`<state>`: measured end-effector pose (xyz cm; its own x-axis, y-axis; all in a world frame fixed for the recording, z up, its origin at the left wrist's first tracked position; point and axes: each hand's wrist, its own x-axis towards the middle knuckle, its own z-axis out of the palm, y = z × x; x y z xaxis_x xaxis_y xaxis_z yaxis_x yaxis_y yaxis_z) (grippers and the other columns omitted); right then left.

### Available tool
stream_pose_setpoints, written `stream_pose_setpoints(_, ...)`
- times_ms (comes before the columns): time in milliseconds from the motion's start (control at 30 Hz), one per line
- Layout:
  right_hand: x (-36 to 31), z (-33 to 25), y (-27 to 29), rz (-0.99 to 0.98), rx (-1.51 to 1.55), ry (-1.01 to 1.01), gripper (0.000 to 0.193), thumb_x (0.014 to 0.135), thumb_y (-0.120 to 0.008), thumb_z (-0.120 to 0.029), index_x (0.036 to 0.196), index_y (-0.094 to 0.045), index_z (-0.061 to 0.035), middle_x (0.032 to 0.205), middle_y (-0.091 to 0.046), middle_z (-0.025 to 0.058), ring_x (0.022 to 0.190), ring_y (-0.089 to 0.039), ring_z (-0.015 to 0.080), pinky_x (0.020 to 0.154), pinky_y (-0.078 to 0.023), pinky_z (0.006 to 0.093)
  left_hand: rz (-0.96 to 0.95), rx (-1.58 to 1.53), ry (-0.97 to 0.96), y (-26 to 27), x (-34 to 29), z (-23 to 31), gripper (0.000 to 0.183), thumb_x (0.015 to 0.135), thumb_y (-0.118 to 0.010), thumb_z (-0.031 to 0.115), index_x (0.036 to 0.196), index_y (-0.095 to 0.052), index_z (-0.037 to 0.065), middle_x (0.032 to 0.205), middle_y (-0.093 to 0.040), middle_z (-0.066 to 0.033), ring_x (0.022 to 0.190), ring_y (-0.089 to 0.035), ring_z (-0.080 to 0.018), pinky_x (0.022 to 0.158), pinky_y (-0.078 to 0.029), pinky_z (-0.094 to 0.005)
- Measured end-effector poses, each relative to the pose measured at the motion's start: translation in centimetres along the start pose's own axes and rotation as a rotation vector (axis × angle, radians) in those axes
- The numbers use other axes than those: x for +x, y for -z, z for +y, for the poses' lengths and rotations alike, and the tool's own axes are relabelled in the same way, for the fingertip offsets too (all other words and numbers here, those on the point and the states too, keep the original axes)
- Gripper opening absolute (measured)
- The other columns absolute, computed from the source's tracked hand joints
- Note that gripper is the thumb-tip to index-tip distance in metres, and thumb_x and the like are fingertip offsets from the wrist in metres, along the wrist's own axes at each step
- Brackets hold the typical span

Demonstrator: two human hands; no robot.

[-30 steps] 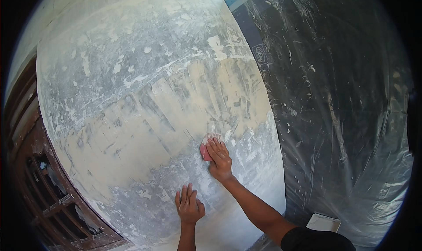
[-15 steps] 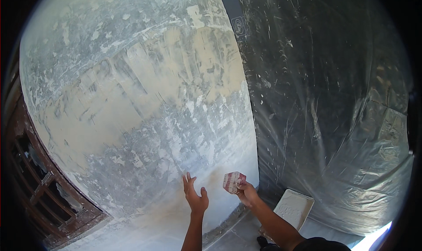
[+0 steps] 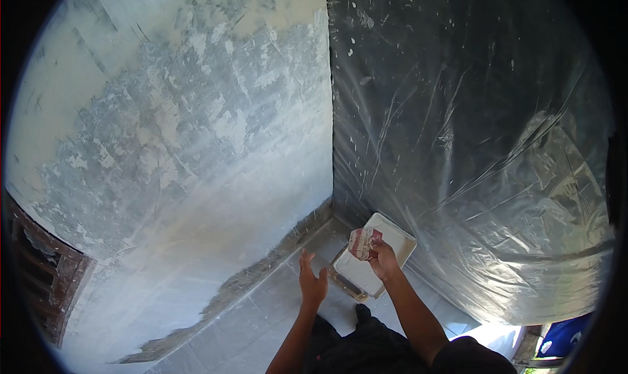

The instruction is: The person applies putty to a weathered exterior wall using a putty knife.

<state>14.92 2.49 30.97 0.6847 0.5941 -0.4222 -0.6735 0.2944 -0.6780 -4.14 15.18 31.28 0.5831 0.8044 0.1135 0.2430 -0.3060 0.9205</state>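
Observation:
My right hand (image 3: 384,261) grips a small flat piece (image 3: 362,243), red and pale with white smears and angular edges; its exact kind I cannot make out. From my view it overlaps a shallow tray (image 3: 407,251) of white paste on the floor, and whether they touch is unclear. My left hand (image 3: 313,285) is raised beside the tray with its fingers apart, holding nothing. In front and to the left stands a wall (image 3: 190,138), patchy grey with cream and white coating.
Dark shiny plastic sheeting (image 3: 458,132) covers the right side and meets the wall in a corner. A brown wooden lattice frame (image 3: 77,263) sits low at the left. Grey floor tiles (image 3: 252,318) run along the wall's rough base. Something blue (image 3: 562,338) shows at lower right.
The view has tilted down and toward the corner, bringing the tray and my legs into sight. My right hand, still gripping the flat piece, is now over the tray in view.

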Motion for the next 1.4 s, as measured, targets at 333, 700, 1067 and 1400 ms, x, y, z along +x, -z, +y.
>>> stream_pose_setpoints(333, -3.1, -1.7, 19.6, 0.203, -0.335, -0.050, 0.042, 0.094, -0.053, 0.002, 0.136, -0.056, 0.0016, 0.112, -0.066, 0.0040, 0.101, -0.066, 0.0176, 0.090, -0.052, 0.0327, 0.053, -0.153, 0.490, -12.9, -11.3, -8.5, 0.046, 0.090, -0.064, 0.009, 0.133, -0.049, 0.002, 0.148, -0.045, -0.0339, 0.141, -0.044, -0.0427, 0.115, -0.035, -0.0431)
stream_pose_setpoints(700, 6.2, -2.4, 28.4, 0.231, -1.081, 0.019, 0.036, 0.094, -0.055, 0.003, 0.128, -0.065, 0.0015, 0.109, -0.071, 0.0036, 0.097, -0.063, 0.0097, 0.090, -0.047, 0.0248, -0.089, -0.238, 0.924, -21.6, -16.6, -15.3, 0.051, 0.095, -0.063, 0.023, 0.137, -0.048, -0.003, 0.142, -0.053, -0.0309, 0.136, -0.050, -0.0389, 0.113, -0.038, -0.0415)
stream_pose_setpoints(1067, 12.5, 4.8, 25.1, 0.007, -1.311, 0.057, 0.032, 0.095, -0.056, -0.001, 0.123, -0.069, -0.0040, 0.113, -0.074, 0.0164, 0.107, -0.071, 0.0233, 0.094, -0.052, 0.0328, 0.046, -0.707, 1.177, -26.7, -16.4, -19.3, 0.065, 0.095, -0.061, 0.031, 0.149, -0.034, 0.007, 0.149, -0.041, -0.0143, 0.137, -0.041, -0.0277, 0.113, -0.032, -0.0491)
stream_pose_setpoints(1400, 15.8, 10.2, 18.8, -0.220, -1.535, 0.548, 0.031, 0.090, -0.057, 0.007, 0.117, -0.070, -0.0034, 0.106, -0.073, 0.0166, 0.098, -0.070, 0.0300, 0.088, -0.055, 0.0391, 0.068, -0.828, 1.116, -27.9, -17.3, -21.0, 0.065, 0.097, -0.055, 0.033, 0.151, -0.030, 0.007, 0.147, -0.041, -0.0141, 0.136, -0.041, -0.0281, 0.116, -0.028, -0.0496)
